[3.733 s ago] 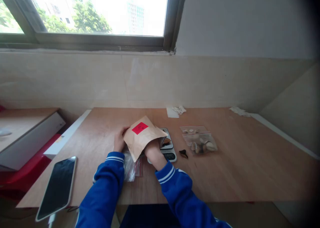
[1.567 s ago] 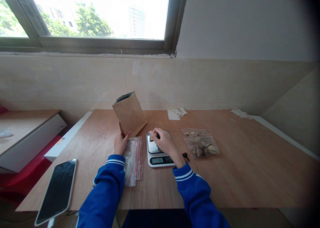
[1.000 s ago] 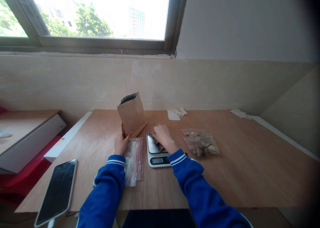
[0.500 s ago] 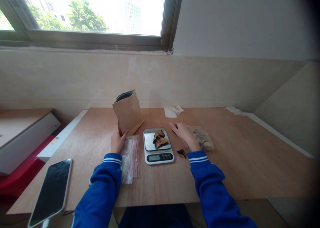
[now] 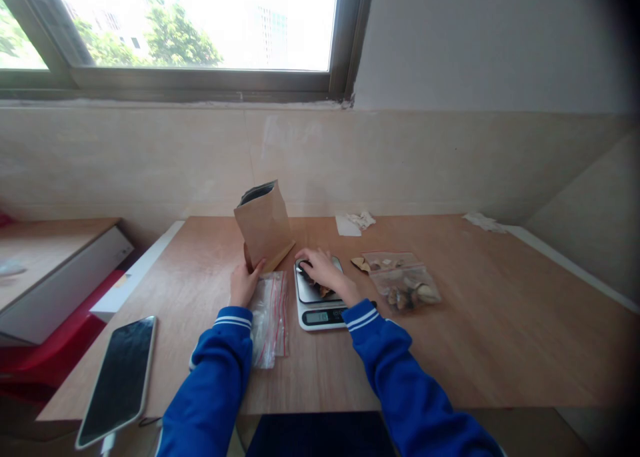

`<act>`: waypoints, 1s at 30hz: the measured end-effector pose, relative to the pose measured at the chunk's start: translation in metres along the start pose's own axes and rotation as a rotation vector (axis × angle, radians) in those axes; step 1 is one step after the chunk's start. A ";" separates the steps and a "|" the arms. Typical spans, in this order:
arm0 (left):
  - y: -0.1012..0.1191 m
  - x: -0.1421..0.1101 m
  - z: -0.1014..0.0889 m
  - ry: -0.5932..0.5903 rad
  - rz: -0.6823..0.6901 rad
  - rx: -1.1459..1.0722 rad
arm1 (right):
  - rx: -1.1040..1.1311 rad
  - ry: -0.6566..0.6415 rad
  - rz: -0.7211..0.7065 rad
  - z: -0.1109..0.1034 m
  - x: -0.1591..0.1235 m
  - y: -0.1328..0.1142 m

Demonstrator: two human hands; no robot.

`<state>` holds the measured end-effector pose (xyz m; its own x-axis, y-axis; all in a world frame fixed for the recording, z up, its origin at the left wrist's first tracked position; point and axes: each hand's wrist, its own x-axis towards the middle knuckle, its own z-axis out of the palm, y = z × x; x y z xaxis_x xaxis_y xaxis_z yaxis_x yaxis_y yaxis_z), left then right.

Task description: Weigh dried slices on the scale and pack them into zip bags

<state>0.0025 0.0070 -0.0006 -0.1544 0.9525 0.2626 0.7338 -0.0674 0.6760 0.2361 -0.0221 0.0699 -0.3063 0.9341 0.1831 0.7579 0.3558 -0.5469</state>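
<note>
Left hand (image 5: 243,285) grips the upright paper bag (image 5: 263,227) at frame centre; right hand (image 5: 323,271) rests loosely curled over pieces on the scale (image 5: 320,303); whether it grasps any, I cannot tell.

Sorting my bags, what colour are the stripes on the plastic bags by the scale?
Red stripes on the clear plastic bags, head view.

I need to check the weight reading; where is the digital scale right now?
The small digital kitchen scale sits mid-table, under the right hand, between the clear zip bags and the filled plastic bag.

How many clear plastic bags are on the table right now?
2 at least: a flat red-striped stack by the left hand, possibly several bags, and a filled bag right of the scale.
</note>
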 end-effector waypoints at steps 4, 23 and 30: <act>0.001 -0.001 -0.001 -0.002 0.006 -0.007 | -0.086 0.177 0.035 -0.014 -0.018 0.006; 0.008 -0.003 -0.005 -0.012 -0.004 -0.007 | 0.032 0.401 0.220 -0.017 -0.150 0.051; 0.012 -0.004 -0.006 -0.017 -0.036 -0.045 | 0.121 0.284 -0.049 -0.018 -0.092 0.000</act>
<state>0.0079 0.0002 0.0104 -0.1682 0.9595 0.2261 0.6976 -0.0462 0.7150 0.2749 -0.1071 0.0677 -0.1547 0.8927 0.4232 0.6671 0.4104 -0.6217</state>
